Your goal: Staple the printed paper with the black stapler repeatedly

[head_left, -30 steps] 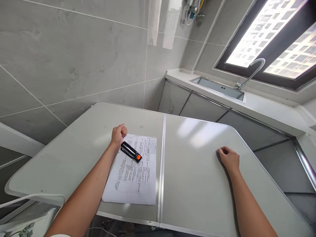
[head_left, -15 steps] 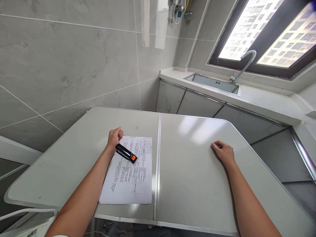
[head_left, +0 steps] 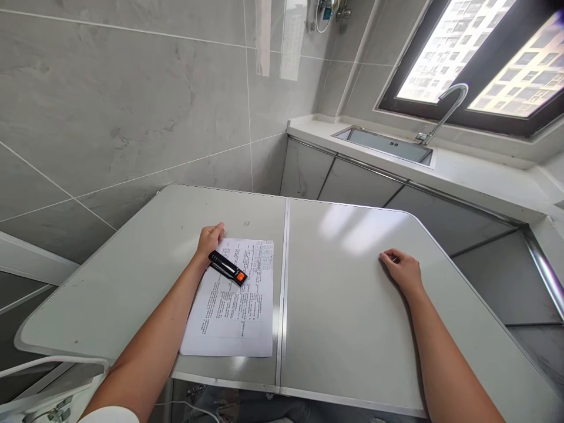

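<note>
A black stapler (head_left: 228,268) with an orange patch lies slantwise on the printed paper (head_left: 233,329), left of the table's seam. My left hand (head_left: 210,239) rests at the paper's upper left corner, fingers curled, its wrist beside the stapler's upper end; whether it holds anything is hidden. On the right half of the table rests my right hand (head_left: 402,270), its fingers loosely curled together, with nothing visible in them.
The pale folding table (head_left: 335,329) has a metal seam down its middle. Beyond it are a counter with a sink (head_left: 388,144), a tap (head_left: 445,111) and a window. A white chair frame (head_left: 53,359) stands at the lower left.
The view has shifted slightly, moving the whole scene a little. My left hand's fingers look slightly less tightly curled. The stapler and paper keep their places on the table.
</note>
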`<state>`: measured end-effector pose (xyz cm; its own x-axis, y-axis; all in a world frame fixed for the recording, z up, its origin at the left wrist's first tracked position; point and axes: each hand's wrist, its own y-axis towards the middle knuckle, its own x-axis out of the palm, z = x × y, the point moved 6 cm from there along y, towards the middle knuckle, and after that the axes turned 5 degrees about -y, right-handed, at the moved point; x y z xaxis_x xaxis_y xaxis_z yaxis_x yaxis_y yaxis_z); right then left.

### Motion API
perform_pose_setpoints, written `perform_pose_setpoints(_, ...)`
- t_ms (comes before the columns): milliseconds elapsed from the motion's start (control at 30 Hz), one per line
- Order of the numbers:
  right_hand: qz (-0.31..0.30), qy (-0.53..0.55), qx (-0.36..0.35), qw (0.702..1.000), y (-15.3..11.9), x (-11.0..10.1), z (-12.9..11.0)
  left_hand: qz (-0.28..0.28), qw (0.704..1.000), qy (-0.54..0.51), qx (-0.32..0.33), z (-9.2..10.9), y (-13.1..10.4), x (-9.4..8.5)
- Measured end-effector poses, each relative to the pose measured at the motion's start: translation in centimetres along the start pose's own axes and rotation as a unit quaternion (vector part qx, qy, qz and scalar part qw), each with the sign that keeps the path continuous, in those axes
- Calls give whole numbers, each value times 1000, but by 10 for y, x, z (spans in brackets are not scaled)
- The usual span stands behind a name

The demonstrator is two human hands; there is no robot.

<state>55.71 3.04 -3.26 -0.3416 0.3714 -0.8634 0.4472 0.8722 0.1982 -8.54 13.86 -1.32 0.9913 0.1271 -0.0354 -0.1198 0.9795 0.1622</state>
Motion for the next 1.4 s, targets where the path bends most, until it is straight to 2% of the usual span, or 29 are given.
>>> perform_pose_setpoints(300,-2,-10,4,1000,0,0,1,-5,1000,28,1,7,-4,2)
perform_pose_setpoints(800,1,-8,-4,1000,0,0,1,4,999,38,-8,7,-4,2)
perform_pose_setpoints(1000,1,-11,-1,1000,-1,0,0,3,1000,-6,13,8,-2,2)
perform_pose_setpoints(1067,1,-11,-4,1000,-1,-1,-1,-1,999,12,30,10,-2,4)
perform_pose_setpoints(1133,-1,-15,-5,1000,-2,-2,-2,-24,995,83,50,12,-2,7)
perform_pose_setpoints(1267,15,-64,-33,997,-8,-2,-16,-121,966,212,82,10,-3,18)
perform_pose_setpoints(1333,46,-85,-79,992,-16,-1,-38,-160,955,235,89,7,-3,20)
perform_pose_setpoints(1400,63,-75,-135,986,-30,4,-72,-180,947,250,90,4,-2,21)
